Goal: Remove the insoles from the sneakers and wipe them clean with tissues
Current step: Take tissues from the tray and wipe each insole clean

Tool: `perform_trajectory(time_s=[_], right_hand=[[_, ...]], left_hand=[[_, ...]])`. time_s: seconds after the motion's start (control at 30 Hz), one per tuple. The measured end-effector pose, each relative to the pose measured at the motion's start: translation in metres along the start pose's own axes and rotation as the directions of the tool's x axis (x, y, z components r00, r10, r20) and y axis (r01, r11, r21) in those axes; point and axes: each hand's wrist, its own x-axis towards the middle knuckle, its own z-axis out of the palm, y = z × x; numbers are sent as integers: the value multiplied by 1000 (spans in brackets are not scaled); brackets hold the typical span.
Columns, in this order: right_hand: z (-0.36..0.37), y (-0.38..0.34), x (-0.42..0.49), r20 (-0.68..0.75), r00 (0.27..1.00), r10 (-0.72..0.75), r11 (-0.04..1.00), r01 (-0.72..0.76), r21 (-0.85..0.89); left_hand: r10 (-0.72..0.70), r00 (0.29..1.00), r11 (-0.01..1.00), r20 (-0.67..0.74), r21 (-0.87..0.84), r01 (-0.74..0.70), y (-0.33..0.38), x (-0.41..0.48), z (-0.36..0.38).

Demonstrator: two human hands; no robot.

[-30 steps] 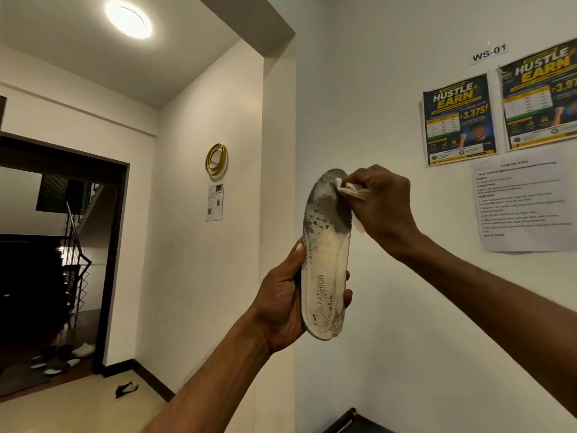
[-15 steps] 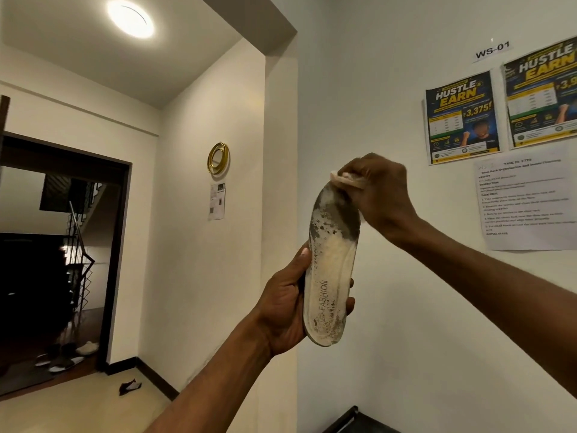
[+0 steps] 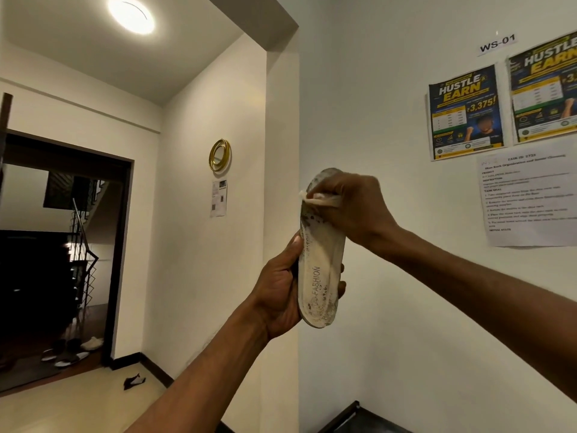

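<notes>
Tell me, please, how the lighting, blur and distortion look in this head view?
Head view: the ceiling light is blown out to white; the doorway at left is nearly black; the right hand and tissue are motion-blurred, while the left hand and insole stay fairly sharp; wide-angle bending tilts the posters.
</notes>
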Motion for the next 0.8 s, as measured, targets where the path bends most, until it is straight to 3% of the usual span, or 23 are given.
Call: perform_trajectory(time_s=[0.07,0.2,0.3,0.43,0.57,0.7,0.8], right_hand=[[0,-2,0,-61,998,34,999,-32,40],[15,-13,-10,121,992,-21,998,14,56],[21,-18,-16,67,997,43,993,-50,103],[30,-28,-27,169,985,31,983,-61,175],[30,-27,-23,77,992,102,984,-112,137],[40,-40,-33,256,967,15,985,-59,165],[38,-32,-22,129,986,106,981,-125,150]], left_hand=[[12,1000,1000,-12,1,-12,1,2,-2],[63,996,997,-62,-50,-67,8,4,-11],[99,992,993,-79,-64,-104,13,3,-13],[163,980,982,-111,-82,-172,19,1,-18],[156,980,984,-127,-62,-164,24,-2,-19],[203,963,973,-175,-69,-218,25,-4,-26],[212,962,973,-170,-57,-225,30,-6,-31]])
